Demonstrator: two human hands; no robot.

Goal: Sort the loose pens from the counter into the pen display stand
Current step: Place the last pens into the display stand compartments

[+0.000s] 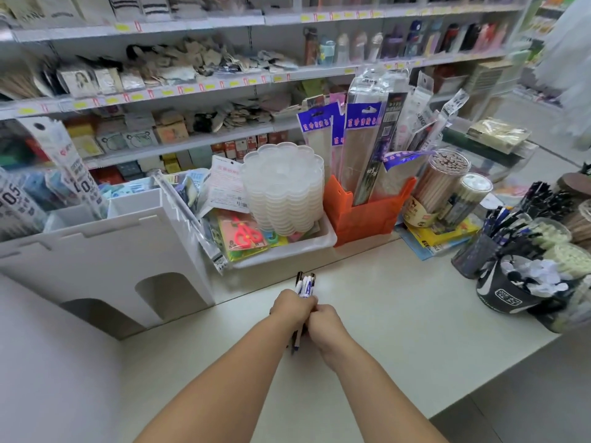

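Over the near counter: both hands meet above the pale counter [399, 314], holding the task's pens.
Pens: a small bundle of pens [305, 284], white and dark barrels with blue print, at least 3; the exact count cannot be told.
Long axis: near-to-far, far ends past the knuckles, near tips showing below the wrists.
Left hand: left hand [292, 306] curled round the bundle's middle.
Right hand: right hand [324, 319] touching the left, fingers curled onto the same bundle from the right.
Key relation: the pen holders [479, 247], dark cups packed with pens, stand far right of the bundle, so the right hand is the nearer for that reach.
Judgement: the bundle looks gathered, not yet sorted.
Left side: a white divider box [128, 251].
Far: a stack of clear palettes [284, 190], an orange bin [364, 215].
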